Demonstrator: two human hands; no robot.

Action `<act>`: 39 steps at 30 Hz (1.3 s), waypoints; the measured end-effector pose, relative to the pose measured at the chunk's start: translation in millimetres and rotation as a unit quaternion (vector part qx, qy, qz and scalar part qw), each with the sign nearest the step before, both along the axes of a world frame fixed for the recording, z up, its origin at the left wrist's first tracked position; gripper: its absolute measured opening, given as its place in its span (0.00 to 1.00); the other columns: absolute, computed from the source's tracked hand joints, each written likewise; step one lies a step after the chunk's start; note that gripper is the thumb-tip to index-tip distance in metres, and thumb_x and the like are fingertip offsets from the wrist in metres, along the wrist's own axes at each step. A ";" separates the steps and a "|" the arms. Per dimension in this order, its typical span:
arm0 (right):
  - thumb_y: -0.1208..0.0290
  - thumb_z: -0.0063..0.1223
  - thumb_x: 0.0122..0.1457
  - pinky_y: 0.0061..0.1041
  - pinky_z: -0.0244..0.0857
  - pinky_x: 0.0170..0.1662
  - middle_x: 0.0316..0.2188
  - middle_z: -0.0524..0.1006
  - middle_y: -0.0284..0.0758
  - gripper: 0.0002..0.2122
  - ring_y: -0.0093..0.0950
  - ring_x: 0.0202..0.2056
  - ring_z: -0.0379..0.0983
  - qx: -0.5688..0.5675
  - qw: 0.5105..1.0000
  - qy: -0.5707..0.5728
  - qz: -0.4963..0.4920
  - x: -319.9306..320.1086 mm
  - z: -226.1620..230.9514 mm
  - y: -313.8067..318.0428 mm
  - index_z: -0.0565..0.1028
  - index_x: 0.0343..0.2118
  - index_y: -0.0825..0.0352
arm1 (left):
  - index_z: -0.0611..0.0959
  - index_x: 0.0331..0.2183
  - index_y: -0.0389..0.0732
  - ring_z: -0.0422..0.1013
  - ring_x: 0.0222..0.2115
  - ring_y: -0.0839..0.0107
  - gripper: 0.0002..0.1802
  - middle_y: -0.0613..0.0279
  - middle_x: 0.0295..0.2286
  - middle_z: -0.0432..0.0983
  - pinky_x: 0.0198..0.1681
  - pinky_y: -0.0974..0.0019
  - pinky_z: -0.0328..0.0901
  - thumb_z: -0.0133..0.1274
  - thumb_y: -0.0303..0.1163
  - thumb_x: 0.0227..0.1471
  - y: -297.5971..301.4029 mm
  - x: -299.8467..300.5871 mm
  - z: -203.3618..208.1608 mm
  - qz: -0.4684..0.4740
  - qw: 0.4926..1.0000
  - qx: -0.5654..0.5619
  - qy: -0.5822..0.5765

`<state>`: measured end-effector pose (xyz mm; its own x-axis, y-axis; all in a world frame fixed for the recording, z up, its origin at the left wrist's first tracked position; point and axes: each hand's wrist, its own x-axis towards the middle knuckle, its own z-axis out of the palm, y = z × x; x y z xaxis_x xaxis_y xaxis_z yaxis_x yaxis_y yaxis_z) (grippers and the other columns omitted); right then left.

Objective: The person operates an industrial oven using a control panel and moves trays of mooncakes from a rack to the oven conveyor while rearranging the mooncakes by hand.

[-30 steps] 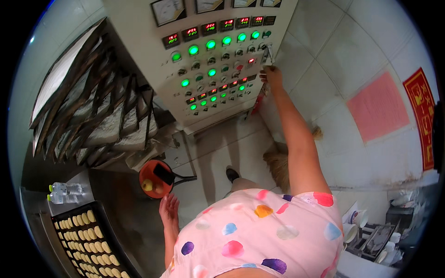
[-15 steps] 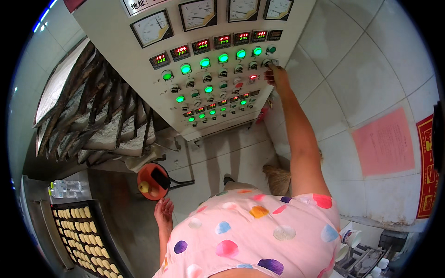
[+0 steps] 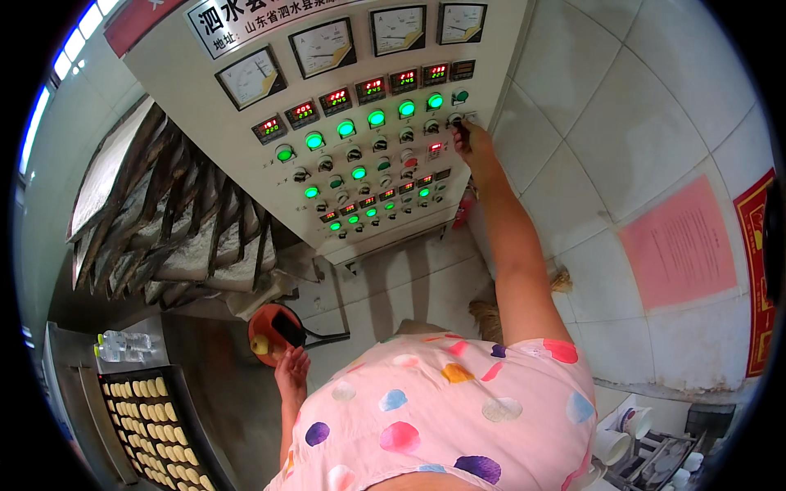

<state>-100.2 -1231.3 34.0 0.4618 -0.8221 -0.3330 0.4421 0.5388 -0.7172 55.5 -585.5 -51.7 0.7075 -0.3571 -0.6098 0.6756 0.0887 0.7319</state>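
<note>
A tall cream control panel [image 3: 246,164] stands ahead, with rows of lit green buttons, digital displays and black rotary knobs. My right arm reaches up to its right side. The fingers of my right hand [image 3: 473,141] are closed on a black rotary knob [image 3: 456,121] at the end of the upper knob row, below an unlit green button [image 3: 461,96]. My left hand [image 3: 292,370] hangs low with loosely bent fingers apart, holding nothing. Beside it is a round orange stool [image 3: 260,317] carrying a black phone [image 3: 287,327] and a yellowish round fruit [image 3: 259,344].
Floury dark-edged boards [image 3: 164,221] are stacked at the left. A black tray [image 3: 182,385] of pale oval dough pieces lies at lower left, near clear plastic bottles [image 3: 124,346]. The tiled wall [image 3: 573,196] runs close along my right. White cups [image 3: 610,446] are at lower right.
The view has shifted, showing more of the panel's top. My right hand stays at the same knob, its fingers now closer around it. My left hand appears slightly nearer the stool.
</note>
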 end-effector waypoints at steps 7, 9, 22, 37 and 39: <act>0.66 0.41 0.62 0.14 0.63 0.17 0.22 0.75 0.34 0.12 0.21 0.17 0.68 0.170 0.966 -0.193 0.001 7.2 -4.8 3.1 0.71 0.30 0.70 | 0.74 0.42 0.39 0.71 0.38 0.66 0.18 0.56 0.39 0.74 0.44 0.63 0.66 0.52 0.39 0.52 -11.3 6.6 -5.0 -0.002 1.000 -0.022 0.013; 0.65 0.42 0.62 0.14 0.65 0.18 0.23 0.75 0.34 0.12 0.21 0.18 0.68 0.147 0.977 -0.154 0.000 5.7 -7.0 11.2 0.71 0.31 0.69 | 0.74 0.42 0.39 0.71 0.38 0.65 0.19 0.56 0.38 0.74 0.44 0.63 0.66 0.53 0.39 0.51 -12.1 6.4 -4.5 -0.003 0.999 -0.033 0.009; 0.68 0.41 0.61 0.20 0.68 0.18 0.22 0.75 0.32 0.11 0.23 0.19 0.70 0.269 0.953 0.069 0.120 -55.1 -188.1 166.9 0.72 0.25 0.66 | 0.73 0.39 0.37 0.73 0.34 0.64 0.16 0.54 0.35 0.75 0.37 0.65 0.69 0.52 0.37 0.52 10.0 -22.7 -25.4 -0.023 0.999 0.043 0.013; 0.72 0.47 0.55 0.30 0.72 0.23 0.23 0.77 0.44 0.12 0.33 0.21 0.75 -0.073 0.673 0.489 0.550 -69.8 -285.8 298.9 0.72 0.34 0.78 | 0.71 0.42 0.33 0.75 0.30 0.60 0.16 0.49 0.34 0.76 0.32 0.63 0.71 0.48 0.31 0.52 145.5 -139.6 -84.9 -0.071 0.947 0.291 0.117; 0.73 0.47 0.54 0.30 0.72 0.22 0.23 0.77 0.44 0.12 0.32 0.21 0.75 -0.124 0.623 0.510 0.580 -64.7 -294.8 300.4 0.72 0.33 0.79 | 0.71 0.41 0.32 0.75 0.30 0.59 0.16 0.47 0.34 0.76 0.32 0.63 0.71 0.49 0.31 0.52 154.9 -150.2 -84.9 -0.065 0.945 0.299 0.112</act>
